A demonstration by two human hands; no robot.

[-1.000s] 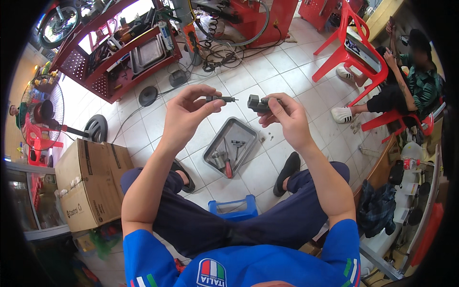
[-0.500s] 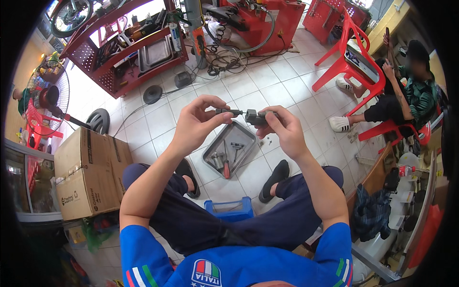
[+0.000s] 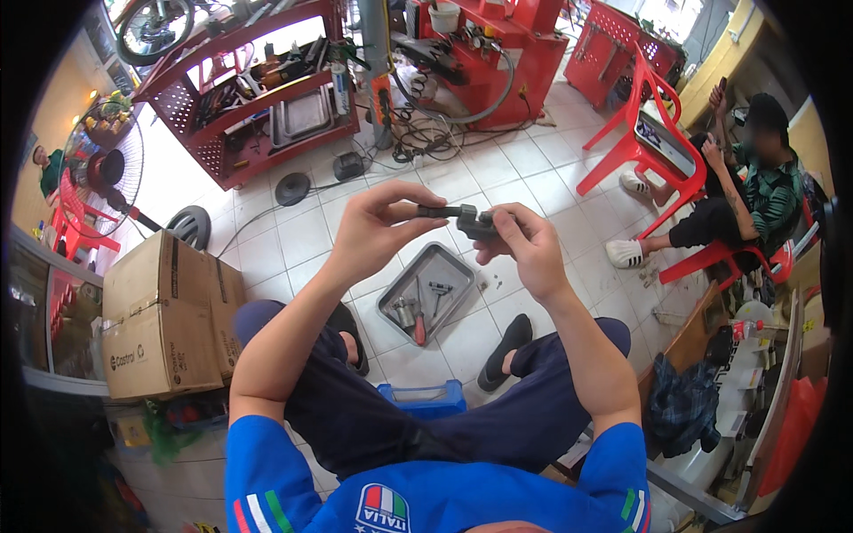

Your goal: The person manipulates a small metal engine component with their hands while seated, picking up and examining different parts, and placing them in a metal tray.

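My left hand (image 3: 384,222) pinches a thin dark cylindrical part (image 3: 436,211) between thumb and fingertips. Its inner end meets a dark, blocky metal part (image 3: 478,226), gripped in my right hand (image 3: 524,242). Whether the thin part sits inside the block or only touches it, I cannot tell. Both hands are raised in front of me, over a grey metal tray (image 3: 454,313) on the floor. In the tray lie a screwdriver with a red handle (image 3: 419,330), a silver cylindrical part (image 3: 403,313) and small dark metal pieces (image 3: 440,290).
A blue plastic stool (image 3: 422,398) stands between my legs. Cardboard boxes (image 3: 147,329) and a fan (image 3: 105,169) are at the left. A red tool cart (image 3: 209,147) stands far left. At right a person (image 3: 764,178) sits near red chairs (image 3: 653,169). Cables (image 3: 418,142) lie on the floor.
The thin part has come up against the blocky part, closing the small gap seen between them before. My hands have drawn slightly closer together, and the view has shifted a little.
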